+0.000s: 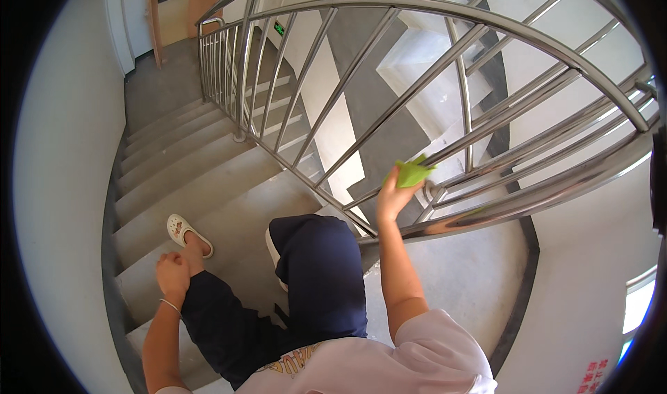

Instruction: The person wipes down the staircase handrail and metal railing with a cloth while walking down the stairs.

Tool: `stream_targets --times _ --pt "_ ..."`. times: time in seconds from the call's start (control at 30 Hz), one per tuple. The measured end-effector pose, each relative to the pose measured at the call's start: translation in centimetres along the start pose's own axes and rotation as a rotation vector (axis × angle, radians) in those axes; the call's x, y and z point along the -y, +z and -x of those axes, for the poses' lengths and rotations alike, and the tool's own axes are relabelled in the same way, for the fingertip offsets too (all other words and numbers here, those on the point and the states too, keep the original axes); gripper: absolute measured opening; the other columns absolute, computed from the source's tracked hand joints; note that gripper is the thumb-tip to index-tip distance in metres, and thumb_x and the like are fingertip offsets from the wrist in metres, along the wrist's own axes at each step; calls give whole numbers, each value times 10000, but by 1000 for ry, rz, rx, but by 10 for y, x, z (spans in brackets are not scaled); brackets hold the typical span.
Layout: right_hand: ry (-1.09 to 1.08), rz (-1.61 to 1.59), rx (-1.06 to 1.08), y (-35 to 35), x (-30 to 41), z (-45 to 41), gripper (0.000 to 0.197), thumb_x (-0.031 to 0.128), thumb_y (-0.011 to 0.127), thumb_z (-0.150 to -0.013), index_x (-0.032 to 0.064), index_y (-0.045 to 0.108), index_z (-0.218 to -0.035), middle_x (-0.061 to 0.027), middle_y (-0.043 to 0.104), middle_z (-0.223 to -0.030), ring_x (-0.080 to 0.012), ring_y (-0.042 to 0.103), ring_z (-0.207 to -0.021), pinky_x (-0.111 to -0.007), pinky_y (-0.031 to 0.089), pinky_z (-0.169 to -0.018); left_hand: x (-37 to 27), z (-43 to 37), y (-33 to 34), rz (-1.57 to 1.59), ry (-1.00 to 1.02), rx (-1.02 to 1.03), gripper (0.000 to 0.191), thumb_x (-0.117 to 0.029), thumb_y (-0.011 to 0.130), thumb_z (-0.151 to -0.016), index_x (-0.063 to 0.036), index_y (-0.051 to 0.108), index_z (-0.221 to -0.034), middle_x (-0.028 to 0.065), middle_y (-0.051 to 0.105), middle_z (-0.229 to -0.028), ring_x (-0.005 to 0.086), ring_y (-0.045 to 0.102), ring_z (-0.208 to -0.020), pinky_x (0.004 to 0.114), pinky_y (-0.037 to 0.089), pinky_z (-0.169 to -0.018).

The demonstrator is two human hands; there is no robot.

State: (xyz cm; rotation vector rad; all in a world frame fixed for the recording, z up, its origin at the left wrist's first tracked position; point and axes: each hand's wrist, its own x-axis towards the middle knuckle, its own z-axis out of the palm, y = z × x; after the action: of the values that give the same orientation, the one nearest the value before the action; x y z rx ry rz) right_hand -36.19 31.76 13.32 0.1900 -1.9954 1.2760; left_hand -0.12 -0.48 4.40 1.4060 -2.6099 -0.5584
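My right hand (396, 200) grips a green cloth (412, 173) wrapped around a slanting metal baluster (453, 145) of the stair railing, low down near the thick bottom post. My left hand (174, 273) rests beside my left knee with its fingers curled; nothing can be seen in it, and the fingers are partly hidden. The polished steel handrail (388, 1) arches across the top of the view, with several balusters running down from it. I sit or crouch on the stairs in dark trousers.
Concrete steps (198, 159) descend ahead to a landing (156, 76) with a wooden door (206, 1). A pale wall (68, 185) lies on the left. Through the railing another stair flight shows below. A white clog (180, 227) is on my left foot. Red writing marks the right wall.
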Motion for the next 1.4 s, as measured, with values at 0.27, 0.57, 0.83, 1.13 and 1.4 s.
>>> stream_targets --times 0.27,0.57,0.83,1.13,1.4 --pt "-111 290 407 -7 -119 69 516 159 610 -817 -32 331 -1207 -258 504 -1069 -413 497 -1027 -426 384 -889 -2 -9 12 28 67 34 244 -208 518 -777 -26 643 -882 177 591 -949 357 551 -894 410 438 -813" --pt "-119 824 822 -39 -92 79 345 66 522 -799 35 475 -1140 -171 536 -1099 -349 530 -1016 -424 396 -893 18 -6 12 1 -50 93 272 -224 503 -793 -50 641 -949 158 596 -995 344 551 -947 386 432 -836" --pt "222 1064 1144 6 -134 98 279 204 506 -824 43 511 -1051 -135 605 -1035 -288 610 -943 -387 486 -780 10 -8 7 -8 -65 115 282 -231 513 -789 -49 643 -961 156 598 -1023 330 561 -958 368 431 -844" --pt "291 961 1243 10 -125 88 310 207 499 -814 18 512 -1060 -161 632 -995 -289 610 -959 -407 478 -786 8 -8 5 -12 -126 151 296 -255 521 -780 -57 644 -962 157 595 -1038 325 563 -959 366 436 -840" --pt "-143 1143 1097 -30 -123 116 274 169 510 -792 25 513 -1026 -122 608 -935 -279 604 -905 -393 471 -763 12 2 5 28 -2 51 272 -230 506 -796 -44 639 -944 155 590 -983 342 560 -901 379 440 -811"
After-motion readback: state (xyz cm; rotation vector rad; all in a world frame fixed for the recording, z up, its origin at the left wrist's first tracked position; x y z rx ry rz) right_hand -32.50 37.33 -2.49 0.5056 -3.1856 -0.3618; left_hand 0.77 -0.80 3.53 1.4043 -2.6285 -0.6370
